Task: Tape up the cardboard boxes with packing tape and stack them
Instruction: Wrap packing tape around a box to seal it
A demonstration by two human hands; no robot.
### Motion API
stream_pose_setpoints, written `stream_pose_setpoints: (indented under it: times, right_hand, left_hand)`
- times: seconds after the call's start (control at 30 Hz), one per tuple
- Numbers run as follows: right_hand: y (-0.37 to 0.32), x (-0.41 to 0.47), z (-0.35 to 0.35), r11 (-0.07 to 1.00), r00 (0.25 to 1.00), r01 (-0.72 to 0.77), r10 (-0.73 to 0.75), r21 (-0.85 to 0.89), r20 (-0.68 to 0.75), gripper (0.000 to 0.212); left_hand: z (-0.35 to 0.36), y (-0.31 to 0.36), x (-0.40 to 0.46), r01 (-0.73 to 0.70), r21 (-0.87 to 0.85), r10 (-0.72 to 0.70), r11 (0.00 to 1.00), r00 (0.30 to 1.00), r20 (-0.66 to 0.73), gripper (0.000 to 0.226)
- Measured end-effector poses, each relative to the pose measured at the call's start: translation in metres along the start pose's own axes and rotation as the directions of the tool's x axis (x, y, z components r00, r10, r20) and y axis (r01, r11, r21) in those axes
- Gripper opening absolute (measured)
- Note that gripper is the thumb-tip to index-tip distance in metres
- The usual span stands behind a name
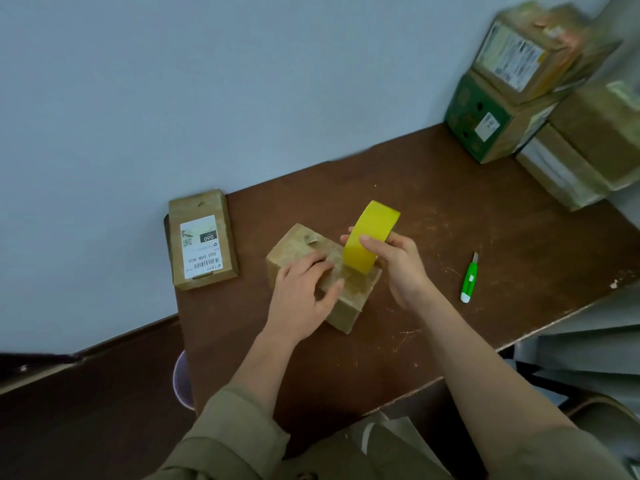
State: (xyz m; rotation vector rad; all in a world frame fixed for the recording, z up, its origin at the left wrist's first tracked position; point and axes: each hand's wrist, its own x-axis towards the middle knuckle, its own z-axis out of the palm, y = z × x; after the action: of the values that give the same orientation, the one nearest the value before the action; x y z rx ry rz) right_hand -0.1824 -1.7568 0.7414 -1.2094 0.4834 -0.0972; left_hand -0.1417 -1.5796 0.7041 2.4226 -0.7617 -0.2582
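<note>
left grip pressing flat, right grip curled, holding

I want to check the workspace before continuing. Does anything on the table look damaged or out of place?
The green utility knife lies loose on the table with its blade tip out, right of the right hand. The tabletop is scratched, and its right edge is chipped.

Dim, flat, bluish light with no glare; only faint, soft shadows lie on the worn dark brown wooden table. The wide lens tilts and bends lines towards the edges. The stacked brown cardboard boxes at upper right are smeared by blur, the centre sharper
</note>
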Motion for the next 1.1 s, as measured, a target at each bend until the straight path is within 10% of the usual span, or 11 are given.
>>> stream_pose_setpoints:
  times: [0.17, 0.67, 0.83, 1.0, 1.1]
  right_hand:
    - [-0.009, -0.004, -0.001, 0.99, 0.999, 0.016, -0.011, -0.137, 0.036, 0.016]
    - [-0.027, 0.008, -0.025, 0.978, 0.978, -0.021, 0.064, -0.21, 0.199, 0.03]
    - [-0.016, 0.012, -0.052, 0.945, 0.915, 0.038, -0.163, -0.324, -0.369, 0.032]
    - [0.033, 0.009, -0.131, 0.624, 0.625, -0.589, -0.052, -0.514, -0.779, 0.057]
    - [0.053, 0.008, -0.146, 0.574, 0.572, -0.694, 0.075, -0.434, -0.816, 0.07]
  left_hand:
    - [0.002, 0.014, 0.015, 0.066, 0.265, -0.098, 0.962, 0.989, 0.111, 0.066]
    - [0.018, 0.026, 0.051, 0.096, -0.292, -0.1, 0.951, 0.995, 0.0, 0.1]
    - [0.02, 0.028, 0.047, 0.09, -0.288, -0.094, 0.953, 0.996, 0.0, 0.094]
    - [0.02, 0.025, 0.052, 0.102, -0.27, -0.078, 0.957, 0.992, 0.099, 0.07]
    - [0.022, 0.014, 0.056, 0.144, -0.313, -0.076, 0.939, 0.973, 0.219, 0.084]
